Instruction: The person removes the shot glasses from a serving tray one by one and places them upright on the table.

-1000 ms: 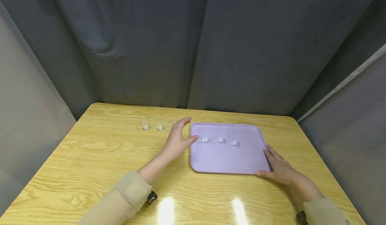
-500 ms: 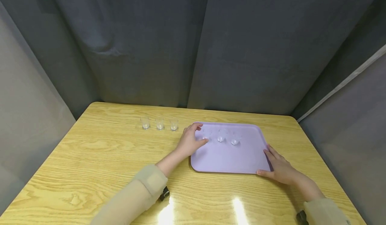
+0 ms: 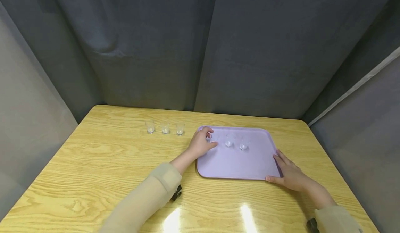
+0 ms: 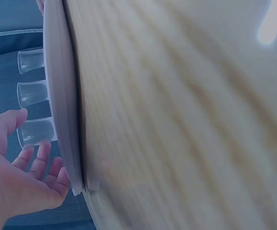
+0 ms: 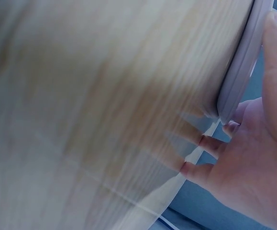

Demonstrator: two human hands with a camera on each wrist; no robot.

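Three small clear cups (image 3: 165, 127) stand in a row on the wooden table (image 3: 93, 163), gray curtains (image 3: 156, 45) behind.

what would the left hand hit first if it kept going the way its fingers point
Most likely the nearest small clear cup on the purple tray. The left hand reaches over the tray's left edge with its fingers around that cup; contact is unclear. Two more cups stand beyond it.
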